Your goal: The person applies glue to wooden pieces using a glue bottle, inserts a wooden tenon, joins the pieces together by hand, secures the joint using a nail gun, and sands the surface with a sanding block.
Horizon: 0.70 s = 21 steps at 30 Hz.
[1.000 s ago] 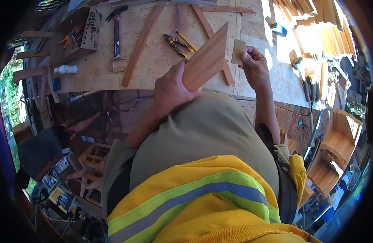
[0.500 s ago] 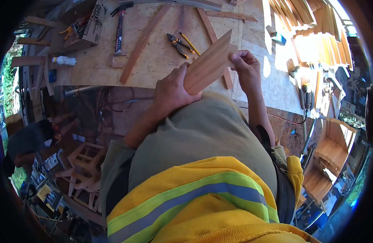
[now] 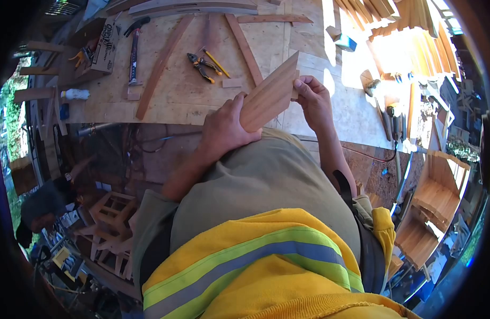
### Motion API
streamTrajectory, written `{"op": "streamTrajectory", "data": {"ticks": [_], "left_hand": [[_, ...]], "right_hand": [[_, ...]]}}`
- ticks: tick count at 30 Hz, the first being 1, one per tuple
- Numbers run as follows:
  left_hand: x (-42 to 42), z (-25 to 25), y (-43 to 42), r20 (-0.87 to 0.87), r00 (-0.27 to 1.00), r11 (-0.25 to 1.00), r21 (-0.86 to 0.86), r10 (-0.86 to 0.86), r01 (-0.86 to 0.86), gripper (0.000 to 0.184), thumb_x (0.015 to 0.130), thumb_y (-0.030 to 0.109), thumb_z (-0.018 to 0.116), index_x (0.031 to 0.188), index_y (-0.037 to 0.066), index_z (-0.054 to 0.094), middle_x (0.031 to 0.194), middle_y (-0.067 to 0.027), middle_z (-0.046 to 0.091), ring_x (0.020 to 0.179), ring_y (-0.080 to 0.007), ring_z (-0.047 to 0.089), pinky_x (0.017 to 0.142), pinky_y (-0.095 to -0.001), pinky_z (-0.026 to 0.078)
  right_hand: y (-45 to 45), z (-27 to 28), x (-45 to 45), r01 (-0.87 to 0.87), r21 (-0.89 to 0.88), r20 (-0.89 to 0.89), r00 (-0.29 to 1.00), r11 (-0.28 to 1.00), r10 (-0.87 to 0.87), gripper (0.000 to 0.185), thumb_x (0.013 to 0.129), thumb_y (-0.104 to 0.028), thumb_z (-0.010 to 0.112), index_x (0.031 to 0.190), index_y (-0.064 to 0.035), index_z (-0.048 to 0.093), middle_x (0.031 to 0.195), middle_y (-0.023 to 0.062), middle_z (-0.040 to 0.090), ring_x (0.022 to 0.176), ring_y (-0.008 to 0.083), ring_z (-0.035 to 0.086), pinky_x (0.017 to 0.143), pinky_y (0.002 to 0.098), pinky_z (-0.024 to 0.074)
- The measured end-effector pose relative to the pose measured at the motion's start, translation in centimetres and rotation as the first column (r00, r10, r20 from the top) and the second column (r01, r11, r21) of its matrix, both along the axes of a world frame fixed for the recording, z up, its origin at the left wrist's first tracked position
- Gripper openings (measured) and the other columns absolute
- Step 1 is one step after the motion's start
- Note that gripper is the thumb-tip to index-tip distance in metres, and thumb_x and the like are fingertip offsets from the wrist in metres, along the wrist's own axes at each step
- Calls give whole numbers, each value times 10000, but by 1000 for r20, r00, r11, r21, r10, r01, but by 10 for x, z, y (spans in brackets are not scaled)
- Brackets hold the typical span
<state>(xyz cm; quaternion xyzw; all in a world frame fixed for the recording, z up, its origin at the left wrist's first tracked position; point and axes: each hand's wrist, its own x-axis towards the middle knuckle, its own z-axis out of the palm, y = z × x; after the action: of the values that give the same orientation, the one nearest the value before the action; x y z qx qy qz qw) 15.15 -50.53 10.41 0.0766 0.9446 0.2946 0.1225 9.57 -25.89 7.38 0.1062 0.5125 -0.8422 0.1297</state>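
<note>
My left hand [image 3: 225,125] is wrapped round the lower left end of a flat, slant-cut wooden board [image 3: 270,94], held near my belly at the bench's front edge. On the board's right side, my right hand [image 3: 315,101] pinches a small wooden block [image 3: 295,89] between thumb and fingers, against or just behind the board's edge. The board partly hides this block. Beyond the board, pliers [image 3: 202,67] with black and yellow handles and a yellow pencil [image 3: 217,63] lie on the workbench [image 3: 176,101]. A small flat wood piece [image 3: 232,83] rests near them.
A hammer [image 3: 134,53], long wooden strips [image 3: 164,66] and a cardboard box [image 3: 99,50] with tools are on the bench's left. Stacked wood [image 3: 415,45] stands in sunlight at right. A wooden shelf unit [image 3: 433,202] is lower right; another person [image 3: 45,204] bends at lower left.
The view has shifted, so the bench things sit farther left. The board has moved slightly down and left with both hands. A small wood piece beside the pliers now shows.
</note>
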Motion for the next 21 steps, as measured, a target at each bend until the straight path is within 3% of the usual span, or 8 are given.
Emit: {"op": "streamTrajectory", "data": {"ticks": [9, 11, 13, 14, 15, 16, 19, 21], "left_hand": [[-39, -25, 123, 245, 967, 990, -107, -61, 90, 868, 641, 451, 830, 1338, 46, 508, 1155, -211, 666, 1038, -381, 682, 894, -487, 548], [-46, -47, 148, 329, 941, 976, -168, -75, 137, 838, 640, 466, 815, 1316, 68, 519, 1182, -212, 654, 1065, -376, 678, 900, -497, 547], [-53, -75, 173, 73, 992, 980, -160, -105, 116, 783, 619, 455, 827, 1243, 75, 545, 1184, -212, 611, 1078, -388, 659, 900, -496, 546], [-58, -82, 185, 83, 991, 978, -168, -109, 122, 783, 619, 455, 827, 1243, 75, 545, 1184, -212, 611, 1078, -388, 659, 900, -496, 546], [-64, -79, 200, 139, 986, 972, -203, -89, 117, 837, 608, 461, 826, 1287, 66, 539, 1227, -214, 587, 1125, -386, 635, 930, -488, 533], [-68, -79, 214, 197, 978, 964, -239, -64, 111, 890, 598, 468, 826, 1331, 57, 533, 1269, -215, 563, 1172, -384, 610, 961, -481, 521], [-73, -104, 240, 180, 983, 965, -250, -38, 83, 906, 586, 472, 828, 1343, 70, 534, 1254, -189, 560, 1152, -386, 618, 955, -493, 522], [-71, -112, 254, 210, 978, 960, -270, -17, 75, 912, 587, 471, 827, 1355, 77, 533, 1245, -188, 562, 1151, -383, 617, 952, -498, 522]], "right_hand": [[165, -86, 7, 186, 148, 119, 972, 971, -204, 168, 980, -163, 694, 1039, -9, 664, 933, 49, 686, 804, 112, 674, 736, 266, 598], [199, -113, 7, 209, 344, 81, 964, 915, -251, 183, 989, -158, 680, 1055, 13, 663, 932, 61, 685, 818, 117, 680, 752, 255, 597], [227, -148, 4, 223, 308, 150, 949, 925, -278, 302, 959, -194, 716, 1137, 43, 662, 951, 103, 701, 841, 175, 698, 780, 300, 597], [238, -158, 6, 97, 636, 65, 982, 766, -178, 368, 923, -199, 749, 1177, 51, 658, 937, 130, 710, 853, 225, 706, 799, 330, 593], [247, -161, 6, 0, 876, 25, 999, 482, -46, 440, 888, -204, 783, 1217, 59, 655, 922, 156, 719, 864, 276, 713, 818, 361, 588], [257, -163, 6, -81, 848, 102, 995, 524, -13, 655, 838, -266, 814, 1349, 65, 571, 1040, 192, 701, 922, 332, 705, 865, 407, 566], [270, -141, 15, -88, 919, 68, 995, 383, 67, 719, 848, -313, 790, 1420, 23, 514, 1149, 193, 663, 1004, 320, 694, 875, 410, 562], [277, -147, 11, -59, 917, 2, 990, 395, 142, 708, 861, -319, 778, 1443, -20, 507, 1199, 190, 647, 1008, 296, 694, 866, 399, 560]]}}
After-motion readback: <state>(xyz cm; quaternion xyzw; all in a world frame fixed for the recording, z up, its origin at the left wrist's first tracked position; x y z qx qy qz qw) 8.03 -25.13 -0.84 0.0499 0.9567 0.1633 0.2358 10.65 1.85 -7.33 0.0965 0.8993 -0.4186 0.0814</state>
